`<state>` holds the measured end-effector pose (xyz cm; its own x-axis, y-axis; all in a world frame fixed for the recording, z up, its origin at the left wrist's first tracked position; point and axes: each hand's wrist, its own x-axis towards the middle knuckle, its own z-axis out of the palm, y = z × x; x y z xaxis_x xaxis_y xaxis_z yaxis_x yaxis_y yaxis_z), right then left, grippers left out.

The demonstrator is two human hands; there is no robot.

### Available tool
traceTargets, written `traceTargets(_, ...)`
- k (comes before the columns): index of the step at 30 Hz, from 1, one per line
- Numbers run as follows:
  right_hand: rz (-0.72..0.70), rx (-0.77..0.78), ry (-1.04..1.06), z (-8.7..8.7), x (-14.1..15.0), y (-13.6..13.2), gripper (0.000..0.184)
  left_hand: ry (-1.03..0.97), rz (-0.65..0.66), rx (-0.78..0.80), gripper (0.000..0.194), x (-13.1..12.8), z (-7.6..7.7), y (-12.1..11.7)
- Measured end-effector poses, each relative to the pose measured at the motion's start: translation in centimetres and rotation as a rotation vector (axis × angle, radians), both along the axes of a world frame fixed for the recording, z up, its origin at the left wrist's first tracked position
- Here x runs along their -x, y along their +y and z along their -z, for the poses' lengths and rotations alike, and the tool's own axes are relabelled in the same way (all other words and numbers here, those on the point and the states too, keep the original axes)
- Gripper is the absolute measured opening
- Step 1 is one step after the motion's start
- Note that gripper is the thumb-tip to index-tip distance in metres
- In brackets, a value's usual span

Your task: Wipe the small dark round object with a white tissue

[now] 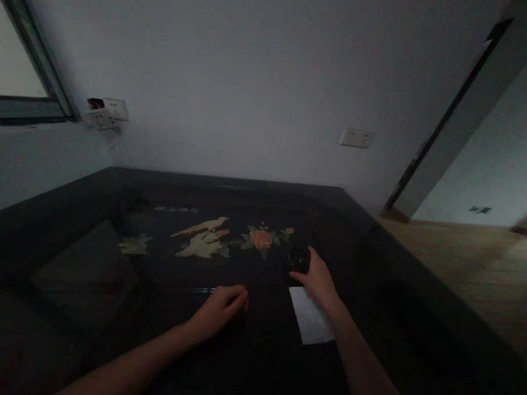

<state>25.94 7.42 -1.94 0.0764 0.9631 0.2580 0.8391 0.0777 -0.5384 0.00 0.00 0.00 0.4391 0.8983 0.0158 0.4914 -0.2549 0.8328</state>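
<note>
Far left there's a window frame, then a wall socket with something plugged in around it, sitting just above the corner of this dark glossy table. The tabletop has a bird picture on it, with an orange flower to its right.

The left hand is at the near side of those, fingers curled in narrow, and I can't see anything in it. My guess is it's just parked out of the way, since the right side is where the gripping is.

Next over, right of the flower, is a small black object. The right hand has it from the right side, fingers on the far edge and thumb on the near 1. Makes sense imo: squat thing, so you'd pinch across it rather than wrap it. Too dark to tell if it's resting on the table or lifted a bit.

The white paper lies flat just nearer, right forearm crossing its edge, probably only because that's the reach line.
</note>
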Motion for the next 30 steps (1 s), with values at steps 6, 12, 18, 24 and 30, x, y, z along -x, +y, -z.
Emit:
traceTargets(6,-0.058,0.024,0.068,-0.2,1.4,-0.6,0.078,0.008,0.004,-0.017,0.040,-0.1,-0.2,-0.1)
traceTargets(12,-0.192,0.020,0.148,0.1,2.7,-0.9,0.079,-0.042,-0.064,-0.098,0.027,-0.1,-0.6,-0.1)
traceTargets(18,-0.387,0.086,0.345,-0.6,4.0,-1.9,0.057,-0.141,-0.161,-0.208,0.025,0.2,0.5,0.7)
traceTargets(24,-0.494,0.152,0.462,-0.7,5.7,-3.0,0.040,-0.167,-0.194,-0.320,0.059,0.7,1.6,1.7)
traceTargets(30,-0.550,0.203,0.516,-0.9,6.7,-4.0,0.037,-0.123,-0.190,-0.329,0.074,1.2,1.9,2.0)
